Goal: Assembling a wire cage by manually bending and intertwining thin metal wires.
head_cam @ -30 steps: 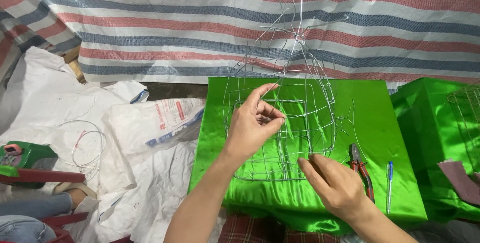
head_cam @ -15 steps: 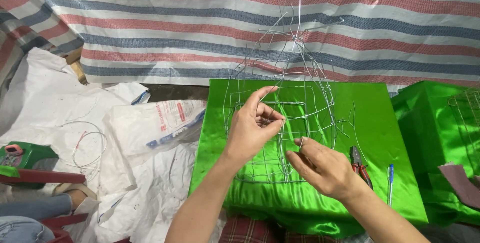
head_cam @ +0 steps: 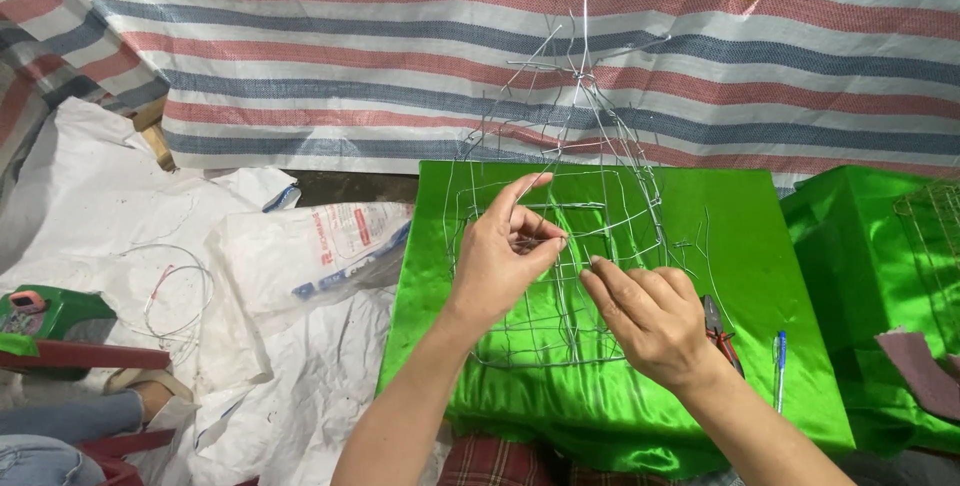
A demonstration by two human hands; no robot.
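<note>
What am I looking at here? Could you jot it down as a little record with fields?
Setting: shiny green satin cloth spread as a work surface, striped red, blue and white tarpaulin behind
Main object: thin grey wire frame, cage-like, its wires meeting at a peak
Left hand: fingers pinching a wire of the frame
Right hand: fingertips on a wire just beside the left hand
Tools: red-handled pliers and blue pen lying on the cloth to the right
Left side: white woven sacks, loose wire coil
</note>
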